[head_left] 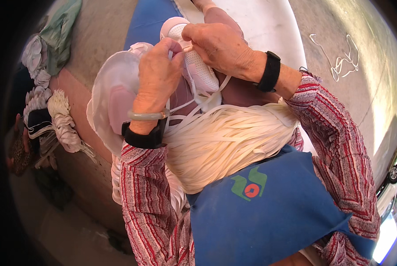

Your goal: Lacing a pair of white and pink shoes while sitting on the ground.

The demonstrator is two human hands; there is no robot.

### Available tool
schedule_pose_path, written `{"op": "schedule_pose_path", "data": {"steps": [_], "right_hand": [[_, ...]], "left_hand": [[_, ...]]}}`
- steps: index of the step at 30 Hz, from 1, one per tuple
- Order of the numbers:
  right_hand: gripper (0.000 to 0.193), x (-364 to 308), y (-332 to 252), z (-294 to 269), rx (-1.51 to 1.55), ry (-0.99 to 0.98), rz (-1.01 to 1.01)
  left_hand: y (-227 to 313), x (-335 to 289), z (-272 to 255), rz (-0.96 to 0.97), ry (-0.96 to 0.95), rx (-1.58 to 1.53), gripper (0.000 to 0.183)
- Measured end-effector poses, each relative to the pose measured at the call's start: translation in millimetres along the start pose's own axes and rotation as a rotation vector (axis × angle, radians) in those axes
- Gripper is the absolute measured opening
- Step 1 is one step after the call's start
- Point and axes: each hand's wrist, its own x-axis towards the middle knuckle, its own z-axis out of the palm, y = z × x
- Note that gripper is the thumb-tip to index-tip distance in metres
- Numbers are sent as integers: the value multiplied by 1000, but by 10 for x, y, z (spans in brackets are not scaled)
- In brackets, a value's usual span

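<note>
A pale pink and white shoe (201, 72) with a mesh tongue lies between my hands, toe toward me. My left hand (160, 68) is at its left edge, thumb and forefinger pinched on a white shoelace (171, 54). Over the shoe's right side, my right hand (218, 46) has its fingers curled in at the lacing. Its fingertips are partly hidden, so what they grip is not clear. Loose lace ends trail from the shoe toward me. A thick bundle of cream laces (234, 137) lies across my lap, above a blue apron (269, 208).
White and pink shoe pieces (114, 95) are stacked beside my left wrist. Farther left lie tied lace bundles (63, 115) and a green cloth (61, 35). A white rounded surface (274, 26) stands ahead. One loose lace (340, 62) lies on the floor at right.
</note>
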Motion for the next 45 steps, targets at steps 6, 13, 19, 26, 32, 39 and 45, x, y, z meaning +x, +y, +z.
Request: {"op": "schedule_pose_path", "data": {"steps": [6, 13, 19, 26, 32, 39, 45], "right_hand": [[17, -27, 92, -79, 54, -29, 81], [17, -53, 101, -63, 3, 18, -3], [10, -47, 112, -95, 11, -44, 71], [18, -96, 206, -210, -46, 43, -19], [22, -93, 76, -275, 73, -66, -9], [37, -174, 84, 13, 30, -239, -16], [31, -103, 5, -83, 126, -42, -53]], "left_hand": [[-46, 26, 26, 148, -21, 6, 10], [81, 46, -22, -32, -117, -54, 15], [-15, 105, 19, -62, -191, -69, 17], [-37, 34, -121, -11, -197, 42, 15], [-158, -39, -148, 211, -145, 232, 15], [-175, -110, -418, -70, -291, 127, 9], [-58, -351, -655, -301, -341, -481, 11]]}}
